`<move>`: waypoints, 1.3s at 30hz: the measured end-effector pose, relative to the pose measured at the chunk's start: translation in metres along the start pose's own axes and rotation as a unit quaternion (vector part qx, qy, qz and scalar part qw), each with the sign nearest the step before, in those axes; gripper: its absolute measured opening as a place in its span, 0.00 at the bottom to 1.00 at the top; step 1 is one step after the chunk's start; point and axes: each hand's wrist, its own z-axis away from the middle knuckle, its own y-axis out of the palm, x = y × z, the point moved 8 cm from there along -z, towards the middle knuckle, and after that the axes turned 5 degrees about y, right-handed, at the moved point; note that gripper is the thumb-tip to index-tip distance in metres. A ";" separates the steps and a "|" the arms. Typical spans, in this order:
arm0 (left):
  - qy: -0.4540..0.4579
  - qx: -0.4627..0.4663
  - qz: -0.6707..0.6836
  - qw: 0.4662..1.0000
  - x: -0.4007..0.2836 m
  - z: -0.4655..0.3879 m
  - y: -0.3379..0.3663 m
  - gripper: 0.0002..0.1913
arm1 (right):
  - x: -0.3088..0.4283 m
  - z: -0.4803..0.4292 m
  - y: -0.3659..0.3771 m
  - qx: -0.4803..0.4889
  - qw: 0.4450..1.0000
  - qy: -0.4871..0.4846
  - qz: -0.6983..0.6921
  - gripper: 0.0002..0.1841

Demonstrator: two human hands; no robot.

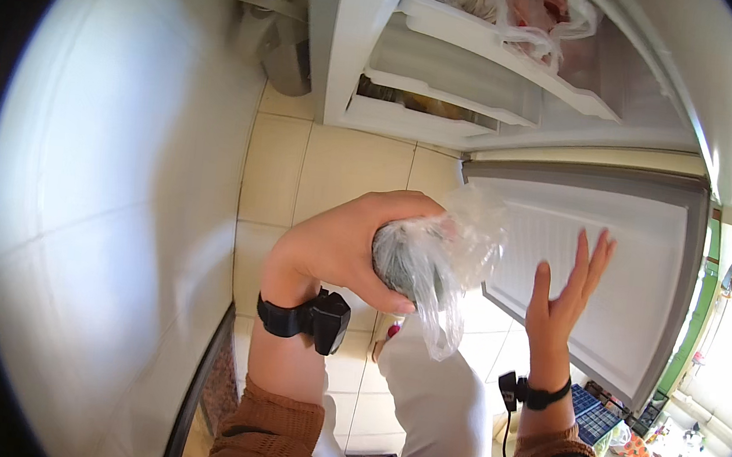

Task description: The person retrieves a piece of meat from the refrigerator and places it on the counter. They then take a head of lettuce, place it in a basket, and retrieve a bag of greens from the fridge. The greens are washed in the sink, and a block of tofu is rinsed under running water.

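Observation:
My left hand (351, 240) grips a clear plastic bag (463, 251) with a dark greenish lump (399, 258) inside; what the lump is I cannot tell. The bag's loose end hangs off to the right of my fingers. Fingers apart and holding nothing, my right hand (564, 300) is raised in front of the open freezer door (606, 271). Beyond both hands stands the freezer with its white drawers. Its top drawer (482, 48) is pulled out and holds bags, one with reddish contents (536, 10).
Below are a middle drawer (448, 64) and a lower drawer (423, 115) with dark contents. A white tiled wall (110, 204) runs along my left. Beige floor tiles (352, 161) lie underfoot. A metal container (283, 55) stands beside the freezer. Assorted items, including a blue checked object (593, 412), sit at lower right.

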 end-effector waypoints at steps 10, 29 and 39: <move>-0.054 -0.103 0.145 0.983 -0.066 0.066 0.086 0.51 | -0.231 0.078 -0.239 -0.084 0.905 0.230 0.348 0.35; -0.060 -0.133 0.479 0.866 -0.224 0.040 0.235 0.56 | -0.114 0.149 -0.120 0.359 0.760 0.490 -0.231 0.48; -0.149 0.116 0.540 0.820 -0.302 -0.123 0.330 0.53 | -0.053 0.016 -0.306 0.299 0.817 0.318 -0.375 0.28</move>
